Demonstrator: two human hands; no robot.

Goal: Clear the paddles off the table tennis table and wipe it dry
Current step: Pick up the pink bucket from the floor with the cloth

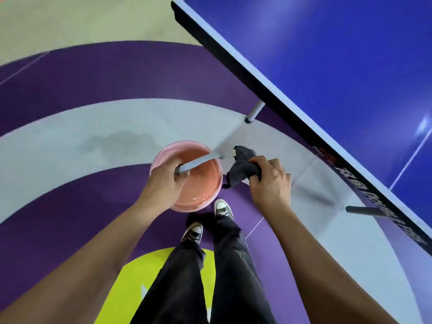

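1. Left hand point(163, 181) curls round the grey handle point(198, 163) of a pink bucket point(184, 144).
2. Right hand point(268, 181) clenches a bunched dark cloth point(243, 164) just beside the bucket.
3. Off to their right stands the blue table tennis table point(327, 54), untouched.

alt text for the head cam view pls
A person stands beside a blue table tennis table, left hand gripping the metal handle of a pink bucket and right hand gripping a dark grey cloth. Below are black trousers and grey sneakers on a purple, grey and yellow floor.
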